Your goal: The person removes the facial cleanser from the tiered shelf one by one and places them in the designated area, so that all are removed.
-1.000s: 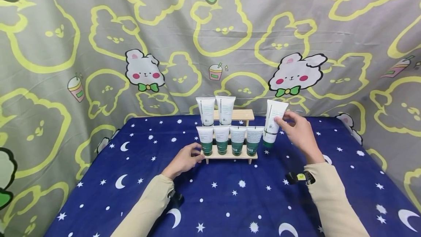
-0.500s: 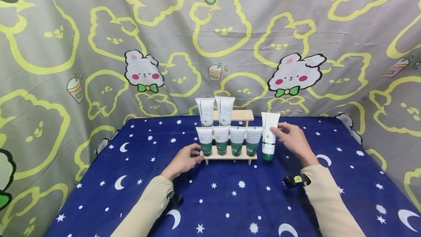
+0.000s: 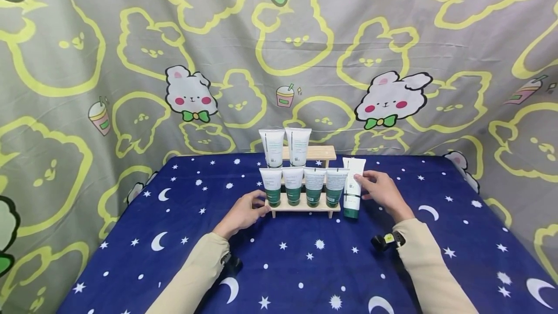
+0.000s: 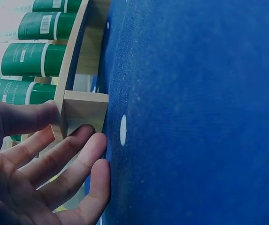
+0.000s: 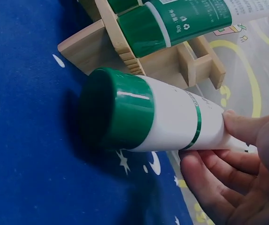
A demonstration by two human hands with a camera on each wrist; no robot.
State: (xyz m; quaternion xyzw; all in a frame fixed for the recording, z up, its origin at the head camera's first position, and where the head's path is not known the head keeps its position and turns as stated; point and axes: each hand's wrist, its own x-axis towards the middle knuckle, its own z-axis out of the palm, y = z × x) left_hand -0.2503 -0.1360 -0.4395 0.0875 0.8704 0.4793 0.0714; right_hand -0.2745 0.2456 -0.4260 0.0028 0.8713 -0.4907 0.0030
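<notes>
My right hand [image 3: 382,192] pinches a tall white tube [image 3: 352,190] with a green cap, thumb on one side and fingers on the other. In the right wrist view its green cap [image 5: 118,110] points down over the blue cloth, close beside the rack's right end. My left hand [image 3: 245,213] holds the left end of a stepped wooden rack [image 3: 301,206]; the left wrist view has the thumb [image 4: 31,117] at the shelf edge and fingers by its leg. Several short white-and-green tubes [image 3: 315,188] stand cap-down on the front step. Two tall white tubes [image 3: 298,147] stand behind, on the top step's left.
Beneath everything lies a dark blue cloth [image 3: 279,275] printed with stars and moons. A grey curtain [image 3: 235,42] with cartoon rabbits hangs behind the table. The rack's top step [image 3: 320,152] is bare at its right part. Each wrist wears a black camera [image 3: 382,242].
My right hand has brought the tall tube down and to the left, nearer the rack's right end, and the tube has become more upright. The left hand and rack stay put.
</notes>
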